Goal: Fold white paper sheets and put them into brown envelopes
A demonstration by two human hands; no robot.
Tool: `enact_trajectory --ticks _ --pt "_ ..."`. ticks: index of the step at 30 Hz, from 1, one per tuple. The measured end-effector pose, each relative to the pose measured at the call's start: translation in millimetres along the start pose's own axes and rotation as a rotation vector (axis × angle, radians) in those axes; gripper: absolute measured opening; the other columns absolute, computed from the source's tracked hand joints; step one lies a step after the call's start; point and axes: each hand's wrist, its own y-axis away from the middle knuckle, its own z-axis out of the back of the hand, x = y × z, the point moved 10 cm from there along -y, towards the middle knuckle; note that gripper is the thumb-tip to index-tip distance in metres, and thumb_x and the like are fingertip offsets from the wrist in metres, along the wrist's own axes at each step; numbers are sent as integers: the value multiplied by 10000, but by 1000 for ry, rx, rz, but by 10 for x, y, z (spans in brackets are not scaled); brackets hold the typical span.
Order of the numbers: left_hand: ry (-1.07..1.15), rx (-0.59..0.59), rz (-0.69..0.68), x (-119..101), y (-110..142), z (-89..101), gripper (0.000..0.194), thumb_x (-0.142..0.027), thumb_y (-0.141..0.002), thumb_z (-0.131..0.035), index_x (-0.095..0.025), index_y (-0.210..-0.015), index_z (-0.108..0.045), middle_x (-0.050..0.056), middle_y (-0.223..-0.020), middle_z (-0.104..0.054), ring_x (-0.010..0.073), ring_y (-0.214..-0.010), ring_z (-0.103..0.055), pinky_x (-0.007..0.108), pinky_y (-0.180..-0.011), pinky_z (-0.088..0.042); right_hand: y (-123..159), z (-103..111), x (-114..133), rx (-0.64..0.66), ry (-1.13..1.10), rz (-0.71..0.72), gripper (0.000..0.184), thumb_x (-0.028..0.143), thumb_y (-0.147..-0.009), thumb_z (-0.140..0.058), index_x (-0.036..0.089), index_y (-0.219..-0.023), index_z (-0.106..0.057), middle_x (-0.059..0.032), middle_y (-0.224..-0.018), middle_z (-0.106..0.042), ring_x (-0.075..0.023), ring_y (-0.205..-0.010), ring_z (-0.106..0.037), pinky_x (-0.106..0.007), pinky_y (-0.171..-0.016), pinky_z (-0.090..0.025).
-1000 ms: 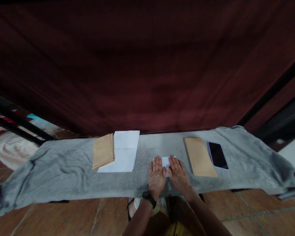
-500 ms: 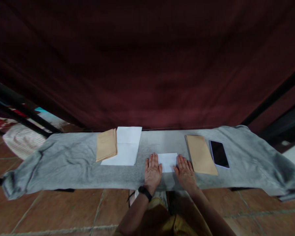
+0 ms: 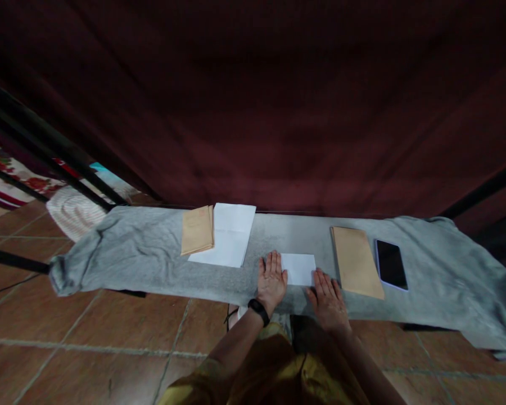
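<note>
A small folded white sheet of paper [image 3: 298, 269] lies on the grey cloth between my two hands. My left hand [image 3: 272, 281] is flat at its left edge, fingers stretched forward. At the lower right corner of the paper rests my right hand [image 3: 328, 299], palm down with fingers extended. Neither hand grips anything. Left of my hands are larger white sheets [image 3: 231, 233], partly covered by brown envelopes [image 3: 197, 230]. Close to my right hand lies another stack of brown envelopes [image 3: 357, 261].
A phone [image 3: 391, 264] with a dark screen lies right of the envelopes. The grey cloth [image 3: 147, 247] covers a long narrow bench and is wrinkled at both ends. Behind it hangs a dark red curtain [image 3: 278, 140]. Black metal bars [image 3: 76, 163] stand at the left.
The camera view has shifted, so the bench appears tilted. My right hand has slid back toward me along the paper's right edge; my left hand stays at the left edge.
</note>
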Motion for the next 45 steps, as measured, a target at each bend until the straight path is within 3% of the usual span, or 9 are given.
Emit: enact_trajectory --ticks 5,12,19,24,30,35,41,45 --pt "-48 -9 -7 -10 -1 -14 624 -302 -993 -333 -124 -1585 -248 145 -1632 -299 294 -1524 -239 581 -1240 -152 20 5 8 -9 19 1 615 433 -1042 -303 136 -1581 -296 -147 -1553 -444 -306 -1397 -456 -493 -1187 -253" --pt "-93 0 -75 -125 -36 13 659 -241 -956 -379 -87 -1582 -240 129 -1646 -271 283 -1546 -154 525 -1275 -92 25 -31 -4 10 37 -5 611 424 -1043 -314 137 -1582 -291 -144 -1562 -428 -302 -1409 -443 -495 -1191 -244" --pt "-38 54 -327 -558 -52 -13 544 -290 -999 -342 -150 -1522 -408 78 -1617 -363 248 -1524 -249 509 -1271 -144 15 -20 3 5 27 -7 606 427 -1038 -348 145 -1573 -315 -143 -1564 -425 -305 -1408 -446 -501 -1187 -255" --pt "59 90 -450 -790 -52 -31 532 -289 -1003 -356 -172 -1519 -410 66 -1607 -386 231 -1515 -277 491 -1267 -172 6 -15 10 17 25 -16 582 393 -1040 -334 132 -1561 -342 -141 -1557 -436 -308 -1416 -432 -504 -1187 -247" --pt "115 131 -429 -789 -209 -94 515 -303 -1023 -314 -233 -1527 -395 14 -1617 -370 205 -1512 -282 487 -1259 -206 -12 -1 16 -5 13 -30 545 370 -1027 -363 158 -1527 -417 -128 -1543 -461 -304 -1402 -455 -499 -1188 -247" --pt "105 93 -369 -774 -375 -146 512 -295 -1017 -324 -242 -1520 -406 2 -1599 -401 213 -1504 -302 510 -1252 -225 -38 8 30 -30 19 -27 548 379 -1014 -402 149 -1511 -441 -130 -1532 -475 -299 -1389 -474 -484 -1195 -242" --pt "71 44 -348 -774 -420 -148 510 -304 -1019 -353 -263 -1525 -404 3 -1591 -417 209 -1499 -313 492 -1253 -228 -45 37 53 -92 63 -9 571 352 -1017 -409 170 -1556 -358 -118 -1512 -506 -277 -1359 -511 -462 -1197 -250" --pt "45 63 -291 -623 -391 -138 518 -312 -1026 -336 -237 -1536 -387 11 -1605 -389 206 -1509 -289 469 -1258 -203 -29 86 86 -148 108 32 614 357 -1026 -409 143 -1585 -274 -135 -1489 -529 -276 -1337 -535 -460 -1193 -267"
